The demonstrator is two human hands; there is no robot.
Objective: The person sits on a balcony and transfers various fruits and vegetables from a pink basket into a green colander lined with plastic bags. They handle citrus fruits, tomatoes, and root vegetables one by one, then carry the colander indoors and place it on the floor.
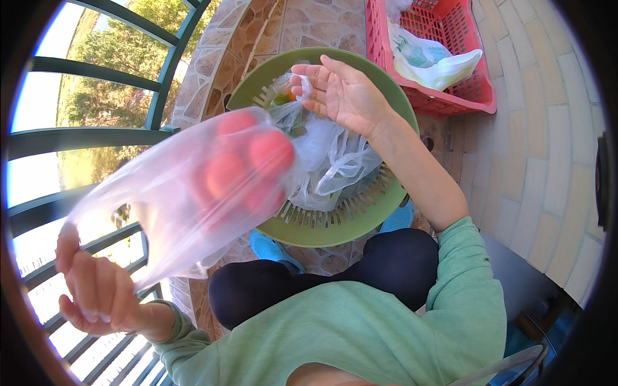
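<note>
My left hand (99,294) grips the handle end of a translucent plastic carrier bag (169,198), held up at the left. Several round red fruits, apparently tomatoes (227,173), show through its film. Over a round green plastic basket (333,234) with a slotted base, my right hand (338,94) is spread, thumb apart. Its fingertips meet the gathered top of a clear bag (303,88); whether they touch or only overlap it, I cannot tell. Crumpled white plastic bags (333,159) fill the basket's middle. Something orange and green (286,98) shows through film near the back.
A red slatted plastic crate (425,94) holding a printed plastic bag (434,62) stands at the back right, by a tiled wall (531,144). Dark green metal railing (91,140) runs along the left. My blue shoes (273,246) are close to the basket on the stone-patterned floor (323,29).
</note>
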